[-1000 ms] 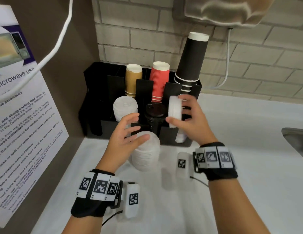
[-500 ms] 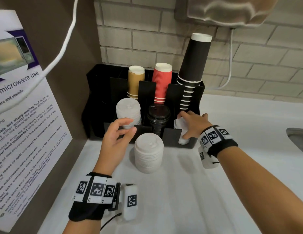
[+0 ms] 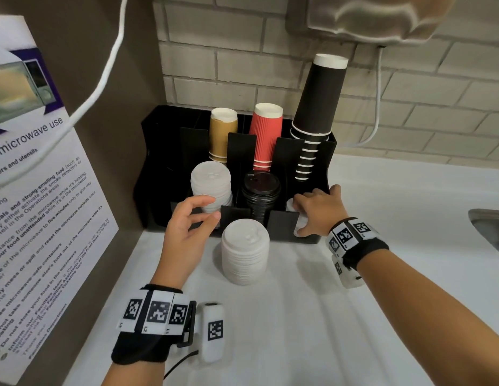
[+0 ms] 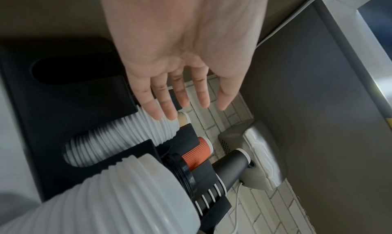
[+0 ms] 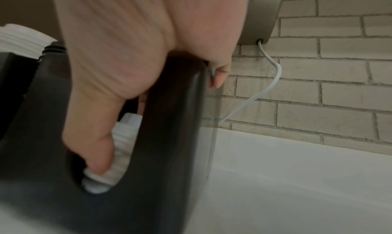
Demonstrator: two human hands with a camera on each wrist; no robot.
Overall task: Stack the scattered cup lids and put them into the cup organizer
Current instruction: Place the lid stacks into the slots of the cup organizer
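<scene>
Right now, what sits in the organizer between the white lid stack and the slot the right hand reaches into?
A stack of black lids fills the middle front slot, seen in the head view, between the white lid stack and the right hand.

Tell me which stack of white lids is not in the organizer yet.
The white lid stack standing on the counter, in front of the black organizer, between both hands. The other white stacks already sit in its front left and front right slots.
</scene>
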